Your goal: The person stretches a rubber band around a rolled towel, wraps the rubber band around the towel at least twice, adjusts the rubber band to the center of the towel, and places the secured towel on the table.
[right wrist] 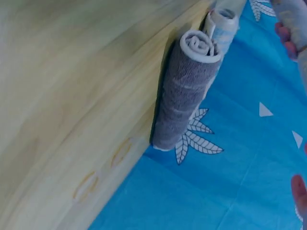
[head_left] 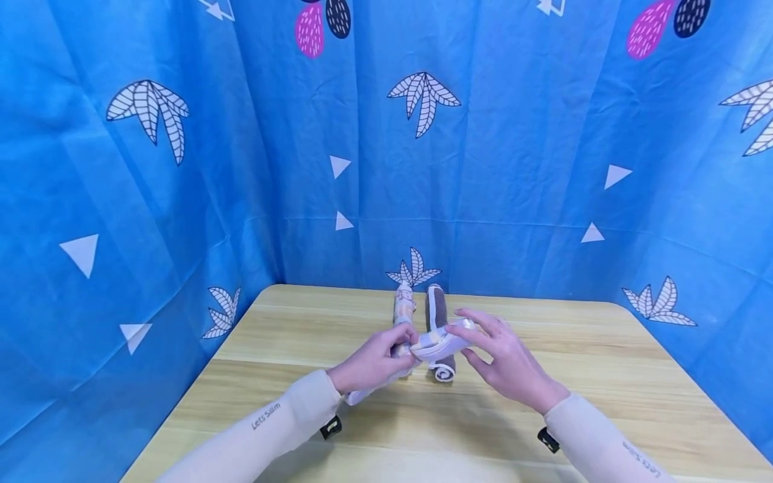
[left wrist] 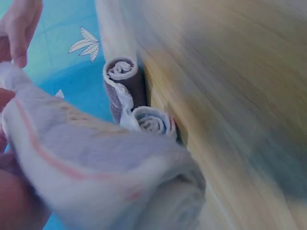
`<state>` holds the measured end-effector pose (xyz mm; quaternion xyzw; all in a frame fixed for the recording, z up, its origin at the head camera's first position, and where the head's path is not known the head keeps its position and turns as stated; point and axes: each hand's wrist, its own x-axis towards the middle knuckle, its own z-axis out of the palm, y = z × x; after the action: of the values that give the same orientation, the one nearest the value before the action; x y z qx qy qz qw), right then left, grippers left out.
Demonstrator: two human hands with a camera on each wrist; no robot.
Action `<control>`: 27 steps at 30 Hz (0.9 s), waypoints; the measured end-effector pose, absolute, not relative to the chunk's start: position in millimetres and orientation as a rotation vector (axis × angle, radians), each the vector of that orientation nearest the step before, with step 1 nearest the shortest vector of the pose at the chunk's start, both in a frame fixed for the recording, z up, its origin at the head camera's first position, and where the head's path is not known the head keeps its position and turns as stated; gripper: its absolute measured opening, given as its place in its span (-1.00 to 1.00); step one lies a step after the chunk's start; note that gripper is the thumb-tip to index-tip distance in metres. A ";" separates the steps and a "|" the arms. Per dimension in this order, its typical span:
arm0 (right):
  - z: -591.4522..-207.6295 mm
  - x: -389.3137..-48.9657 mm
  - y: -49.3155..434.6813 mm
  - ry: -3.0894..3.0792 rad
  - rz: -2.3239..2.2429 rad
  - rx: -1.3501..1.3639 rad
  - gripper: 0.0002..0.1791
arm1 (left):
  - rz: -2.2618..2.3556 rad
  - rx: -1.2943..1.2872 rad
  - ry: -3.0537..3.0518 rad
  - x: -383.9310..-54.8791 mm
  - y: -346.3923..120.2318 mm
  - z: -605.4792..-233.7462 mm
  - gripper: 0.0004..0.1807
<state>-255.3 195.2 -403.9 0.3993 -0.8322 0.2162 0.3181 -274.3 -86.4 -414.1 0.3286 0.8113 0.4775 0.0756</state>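
Observation:
A pale rolled towel (head_left: 443,343) with a pinkish edge stripe is held slantwise above the table. My left hand (head_left: 380,359) grips it around its middle, the thumb and fingers curled on it. The right hand (head_left: 504,355) is at the roll's far right end, its fingers loosely bent and touching the top, its thumb lower and apart. In the left wrist view the held towel (left wrist: 96,153) is close and blurred, its spiral end facing right. Beyond it, a grey-brown rolled towel (right wrist: 184,96) with white edging lies beside a light patterned rolled towel (head_left: 403,305).
The wooden table (head_left: 290,335) runs back to a blue patterned curtain (head_left: 513,168) behind and along the sides. Both resting rolls lie side by side near the table's back edge, below the hands. Black straps (head_left: 330,427) show beneath the sleeves.

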 end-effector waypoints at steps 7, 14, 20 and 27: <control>-400.5 -255.7 197.2 -2.164 0.497 1.094 -0.28 | 1.484 0.986 2.353 -274.9 -83.1 -410.3 -0.83; -401.9 -261.1 199.9 -2.102 0.614 1.108 -0.29 | 1.333 1.133 2.661 -268.9 -79.5 -415.6 -0.67; -401.1 -260.0 202.2 -2.133 0.647 1.047 -0.33 | 0.845 1.576 3.098 -265.2 -77.6 -419.7 -0.60; -399.0 -258.2 203.9 -2.141 0.652 1.002 -0.42 | 0.725 1.762 3.130 -264.4 -75.4 -419.5 -0.56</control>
<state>-258.2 203.9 -399.0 0.3847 -0.8218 0.2502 0.3377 -264.4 -75.4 -419.5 0.4645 0.8252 0.1910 -0.2585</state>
